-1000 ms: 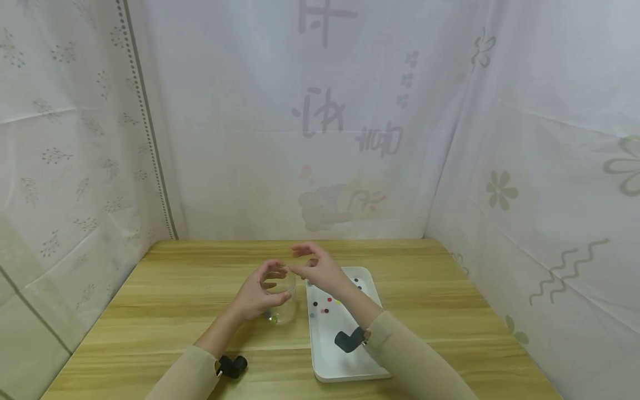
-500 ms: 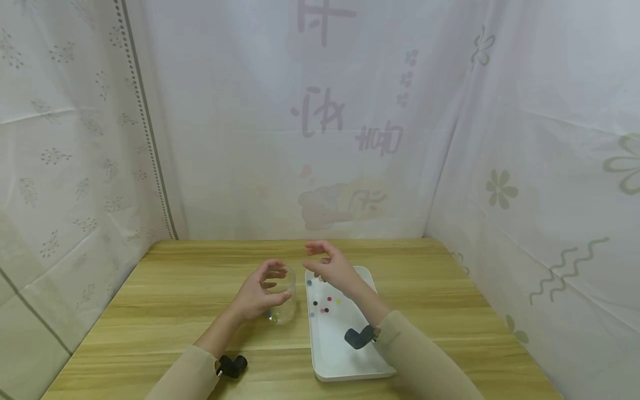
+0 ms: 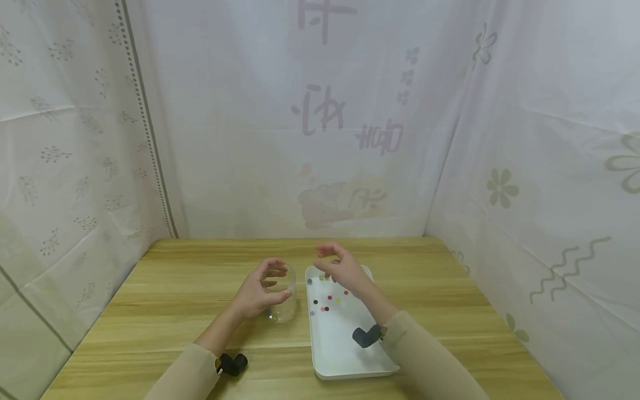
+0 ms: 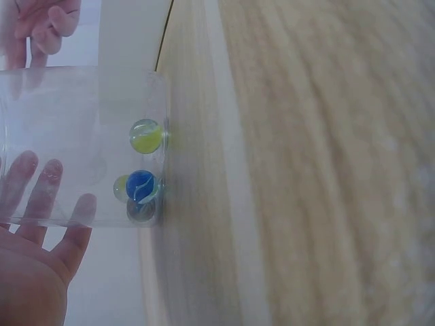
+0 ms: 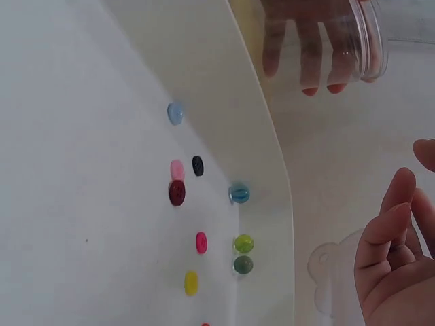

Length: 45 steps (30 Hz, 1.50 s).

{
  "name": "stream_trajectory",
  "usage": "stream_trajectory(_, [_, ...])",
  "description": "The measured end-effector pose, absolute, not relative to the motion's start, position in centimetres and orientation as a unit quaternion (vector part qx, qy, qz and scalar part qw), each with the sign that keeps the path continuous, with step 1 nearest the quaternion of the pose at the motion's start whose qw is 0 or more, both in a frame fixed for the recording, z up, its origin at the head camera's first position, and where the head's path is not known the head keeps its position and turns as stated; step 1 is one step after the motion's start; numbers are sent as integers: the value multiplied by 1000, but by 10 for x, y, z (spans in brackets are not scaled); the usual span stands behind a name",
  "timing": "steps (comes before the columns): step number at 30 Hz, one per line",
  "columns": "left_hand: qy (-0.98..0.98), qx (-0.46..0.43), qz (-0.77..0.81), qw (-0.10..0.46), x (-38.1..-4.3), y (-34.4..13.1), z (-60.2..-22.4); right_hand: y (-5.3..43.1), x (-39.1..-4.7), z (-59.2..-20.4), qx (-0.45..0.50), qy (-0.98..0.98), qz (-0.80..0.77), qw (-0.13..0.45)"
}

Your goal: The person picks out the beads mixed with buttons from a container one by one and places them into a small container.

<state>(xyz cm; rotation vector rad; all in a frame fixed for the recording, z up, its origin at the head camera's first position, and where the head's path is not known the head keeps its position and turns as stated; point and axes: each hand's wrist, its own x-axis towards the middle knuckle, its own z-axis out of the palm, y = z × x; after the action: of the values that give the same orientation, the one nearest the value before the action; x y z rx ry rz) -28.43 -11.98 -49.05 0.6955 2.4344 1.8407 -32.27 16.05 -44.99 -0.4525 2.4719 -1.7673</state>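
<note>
A clear plastic jar (image 3: 283, 309) stands on the wooden table, and my left hand (image 3: 255, 291) grips it around its upper part, thumb in front and fingers behind. Several glass marbles lie at its bottom; the left wrist view shows a yellow marble (image 4: 145, 136) and a blue marble (image 4: 141, 185). My right hand (image 3: 345, 272) hovers above the far end of a white tray (image 3: 345, 353), its fingers loosely bent with nothing visible in them. Inside the tray, near its far wall, sit a blue marble (image 5: 239, 193), a lime marble (image 5: 244, 243) and a dark green marble (image 5: 242, 265).
Scattered buttons share the tray, among them a dark red button (image 5: 177, 193), a black button (image 5: 198, 166) and a yellow button (image 5: 192, 282). The tray lies right of the jar on the table (image 3: 200, 278). Patterned white curtains (image 3: 240, 139) enclose the back and sides.
My right hand has moved away from the jar's mouth to the right, over the far end of the tray. The left hand and the jar have stayed in place.
</note>
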Motion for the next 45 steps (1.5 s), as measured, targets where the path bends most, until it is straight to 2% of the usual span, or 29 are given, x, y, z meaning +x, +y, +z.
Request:
stream_trajectory(16, [784, 226, 578, -4, -285, -119, -490, 176, -329, -464, -117, 830, -545, 27])
stream_trajectory(28, [783, 221, 582, 5, -284, -119, -491, 181, -331, -476, -104, 851, -513, 48])
stream_trajectory(37, [779, 224, 585, 4, -284, -118, -490, 171, -331, -479, -85, 874, -474, 56])
stream_trajectory(45, [778, 225, 587, 6, -282, -119, -490, 160, -334, -488, -116, 871, -472, 77])
